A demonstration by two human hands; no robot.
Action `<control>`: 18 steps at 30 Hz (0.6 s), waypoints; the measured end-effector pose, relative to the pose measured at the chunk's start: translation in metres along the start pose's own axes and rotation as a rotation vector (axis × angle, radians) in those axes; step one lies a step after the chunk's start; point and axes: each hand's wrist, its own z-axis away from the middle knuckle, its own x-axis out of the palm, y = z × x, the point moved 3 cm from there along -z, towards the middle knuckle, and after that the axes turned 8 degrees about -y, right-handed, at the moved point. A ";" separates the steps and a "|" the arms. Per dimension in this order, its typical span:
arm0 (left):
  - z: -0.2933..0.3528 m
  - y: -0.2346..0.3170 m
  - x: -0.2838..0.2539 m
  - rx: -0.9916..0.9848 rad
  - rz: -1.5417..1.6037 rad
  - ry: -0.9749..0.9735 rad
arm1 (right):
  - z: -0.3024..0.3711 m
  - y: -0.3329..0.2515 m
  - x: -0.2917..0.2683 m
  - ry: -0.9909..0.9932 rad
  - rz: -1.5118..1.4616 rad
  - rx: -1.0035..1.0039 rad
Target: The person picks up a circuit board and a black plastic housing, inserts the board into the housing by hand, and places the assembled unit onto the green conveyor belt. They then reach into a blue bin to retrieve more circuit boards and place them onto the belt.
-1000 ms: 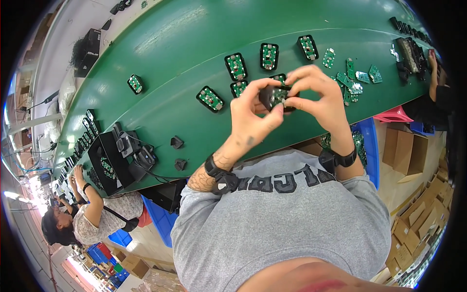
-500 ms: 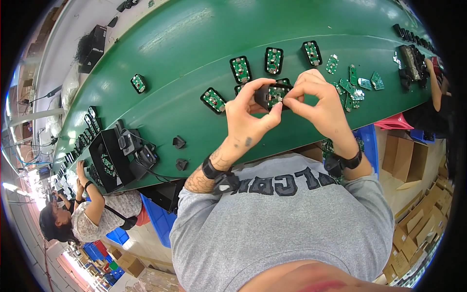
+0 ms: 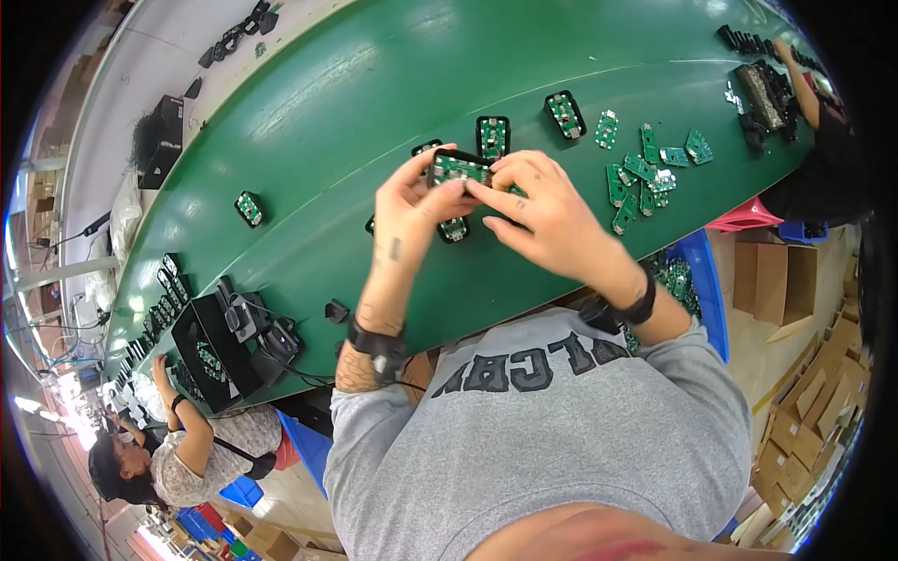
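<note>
Above the green table I hold a small black case with a green circuit board set in it. My left hand grips its left end, thumb along the near edge. At the right end my right hand is closed, its thumb and fingers pinching at the case and board. My hands partly cover other black cases with boards on the table behind and below. One such case lies just beyond my right fingers, and another case is farther right.
Loose green circuit boards lie in a group to the right. A lone cased board sits at the left, near a black bin and a co-worker. Another person's arm reaches in at far right. A blue crate stands below the table edge.
The case in my hands has turned from upright to lengthwise, its board now facing up toward me. Both hands have shifted left in the picture as the view moved.
</note>
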 end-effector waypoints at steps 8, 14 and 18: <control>-0.072 -0.024 -0.209 -0.009 -0.832 0.388 | 0.022 0.132 -0.026 0.102 0.183 0.618; -0.044 0.018 -0.126 0.325 -1.448 0.700 | 0.023 0.161 -0.006 0.044 0.167 0.549; -0.022 0.024 -0.018 -0.040 -0.412 0.076 | 0.009 0.102 -0.020 -0.012 -0.365 0.442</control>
